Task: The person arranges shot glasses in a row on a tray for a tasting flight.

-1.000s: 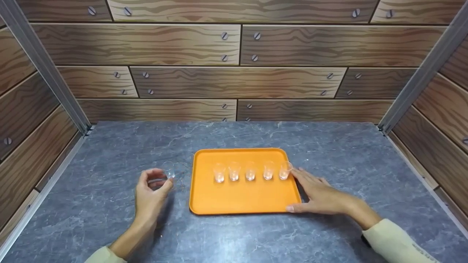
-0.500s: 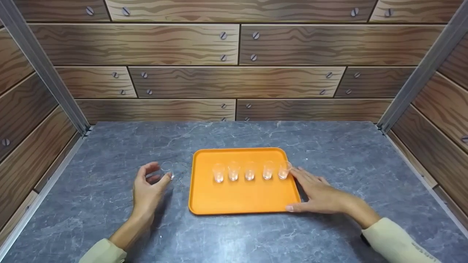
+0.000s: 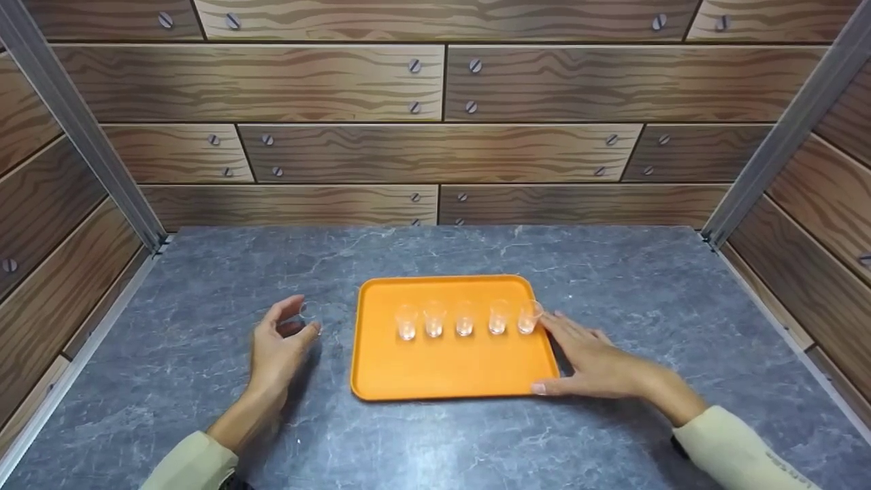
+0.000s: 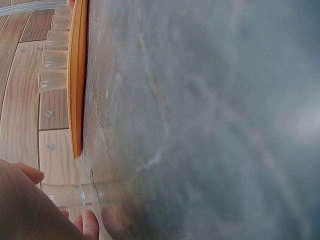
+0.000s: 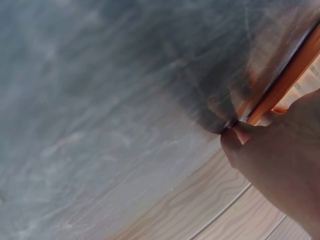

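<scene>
A small clear shot glass (image 3: 310, 312) is between the curled thumb and fingers of my left hand (image 3: 275, 350), left of the orange tray (image 3: 435, 374). In the left wrist view its base is at or just above the tabletop, and how firmly the fingers touch it is hard to see. Several similar shot glasses (image 3: 465, 327) stand upright in a row across the tray. My right hand (image 3: 592, 364) rests against the tray's right edge, index finger long by the rightmost glass and thumb on the near rim. In the right wrist view its other fingers touch the tray's outer side (image 5: 282, 85).
The grey marbled tabletop (image 3: 435, 442) surrounds the tray. Plank-patterned panels (image 3: 435, 82) close off the back and both sides, with metal corner posts (image 3: 88, 136) at left and right.
My left hand and the shot glass have shifted slightly left, and the glass's base has become hidden behind the thumb. The right hand, tray and row of glasses look unchanged.
</scene>
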Motion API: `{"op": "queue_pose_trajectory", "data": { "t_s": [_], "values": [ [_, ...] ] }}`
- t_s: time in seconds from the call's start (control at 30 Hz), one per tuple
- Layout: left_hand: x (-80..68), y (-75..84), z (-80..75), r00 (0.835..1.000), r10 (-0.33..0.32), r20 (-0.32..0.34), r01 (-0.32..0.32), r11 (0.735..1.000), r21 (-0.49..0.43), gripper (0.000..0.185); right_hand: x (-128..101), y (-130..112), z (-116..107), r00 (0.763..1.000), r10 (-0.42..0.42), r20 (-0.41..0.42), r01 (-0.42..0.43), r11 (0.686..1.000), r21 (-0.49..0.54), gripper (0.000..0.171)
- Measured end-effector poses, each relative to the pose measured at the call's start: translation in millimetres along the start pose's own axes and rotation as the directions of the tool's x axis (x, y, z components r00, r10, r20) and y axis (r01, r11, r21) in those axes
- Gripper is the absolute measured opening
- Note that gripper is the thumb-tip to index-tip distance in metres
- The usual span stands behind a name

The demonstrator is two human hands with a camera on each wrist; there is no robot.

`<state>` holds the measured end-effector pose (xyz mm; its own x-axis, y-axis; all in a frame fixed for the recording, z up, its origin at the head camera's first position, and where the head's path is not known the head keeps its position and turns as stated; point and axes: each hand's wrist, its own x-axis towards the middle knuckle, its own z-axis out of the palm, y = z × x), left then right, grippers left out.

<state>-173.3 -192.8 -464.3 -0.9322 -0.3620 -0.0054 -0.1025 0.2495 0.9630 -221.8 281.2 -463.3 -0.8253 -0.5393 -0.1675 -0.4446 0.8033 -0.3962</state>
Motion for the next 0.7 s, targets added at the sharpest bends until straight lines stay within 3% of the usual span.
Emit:
{"op": "queue_pose_trajectory", "data": {
  "t_s": [0.33,0.7],
  "values": [
    [8.9,-2.6,2.5,1.000,-0.015,-0.003,0.015,0.999,-0.042,0.050,-1.3,-1.2,-0.9,1.000,-0.002,-0.001,0.002,1.000,0.002,0.115],
    [11.0,-5.5,5.0,1.000,0.013,-0.018,-0.014,0.998,-0.065,0.043,-1.1,-1.2,0.9,1.000,-0.003,-0.012,0.003,1.000,-0.008,0.116]
  ]
}}
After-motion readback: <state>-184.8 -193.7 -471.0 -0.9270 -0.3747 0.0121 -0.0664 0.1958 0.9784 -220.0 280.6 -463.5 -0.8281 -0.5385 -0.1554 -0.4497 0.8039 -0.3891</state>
